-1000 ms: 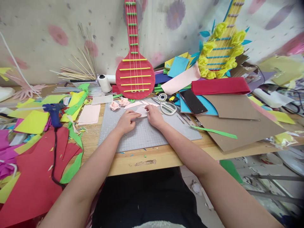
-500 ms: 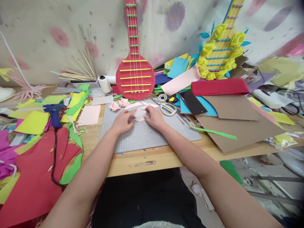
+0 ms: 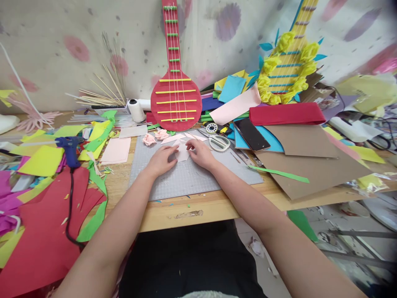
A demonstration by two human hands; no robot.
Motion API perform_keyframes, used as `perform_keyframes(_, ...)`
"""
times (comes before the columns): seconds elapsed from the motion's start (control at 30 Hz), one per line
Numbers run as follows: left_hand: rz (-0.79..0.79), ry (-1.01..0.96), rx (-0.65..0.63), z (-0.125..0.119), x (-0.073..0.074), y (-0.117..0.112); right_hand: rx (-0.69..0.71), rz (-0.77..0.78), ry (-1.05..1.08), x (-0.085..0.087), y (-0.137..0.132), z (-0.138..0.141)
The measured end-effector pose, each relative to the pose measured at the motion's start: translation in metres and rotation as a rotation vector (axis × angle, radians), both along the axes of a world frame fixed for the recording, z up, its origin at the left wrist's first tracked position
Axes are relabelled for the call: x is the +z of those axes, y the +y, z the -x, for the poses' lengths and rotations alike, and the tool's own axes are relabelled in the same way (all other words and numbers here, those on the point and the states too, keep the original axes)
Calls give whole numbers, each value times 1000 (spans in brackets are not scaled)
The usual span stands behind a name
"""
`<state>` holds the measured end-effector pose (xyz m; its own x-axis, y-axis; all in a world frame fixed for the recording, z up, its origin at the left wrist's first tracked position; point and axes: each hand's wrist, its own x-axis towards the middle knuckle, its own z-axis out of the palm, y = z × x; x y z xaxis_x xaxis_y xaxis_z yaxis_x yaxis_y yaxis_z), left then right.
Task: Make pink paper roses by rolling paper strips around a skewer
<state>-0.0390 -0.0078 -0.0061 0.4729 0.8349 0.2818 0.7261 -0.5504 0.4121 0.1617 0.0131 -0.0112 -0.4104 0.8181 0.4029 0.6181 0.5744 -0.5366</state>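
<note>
A small pale pink paper piece (image 3: 182, 154) lies on the grey cutting mat (image 3: 192, 178), partly folded. My left hand (image 3: 162, 159) pinches its left side with curled fingers. Fingers of my right hand (image 3: 201, 152) press down on its right side. Two pink paper roses (image 3: 155, 137) lie just beyond my left hand. More pale pink paper scraps (image 3: 186, 137) sit at the mat's far edge. Grey-handled scissors (image 3: 218, 142) rest just right of my right hand.
A blue glue gun (image 3: 70, 148) with a black cord lies on the left among red, green and yellow paper. A red paper guitar (image 3: 175, 97) leans on the wall. A black phone (image 3: 252, 134), brown cardboard (image 3: 313, 163) and a yellow flowered guitar (image 3: 287, 66) fill the right.
Both hands have worked the pink paper piece: it went from flat under the fingers to lifted and creased, and now sits folded between the hands. The hands shifted slightly.
</note>
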Motion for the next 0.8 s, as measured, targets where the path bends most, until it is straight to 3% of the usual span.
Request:
perform_keyframes(0.23,-97,35,96,-9,-6,2,187,-58,-165,7,-10,5)
perform_keyframes(0.8,8,-103,123,-9,-6,2,-4,-57,-215,1,-15,27)
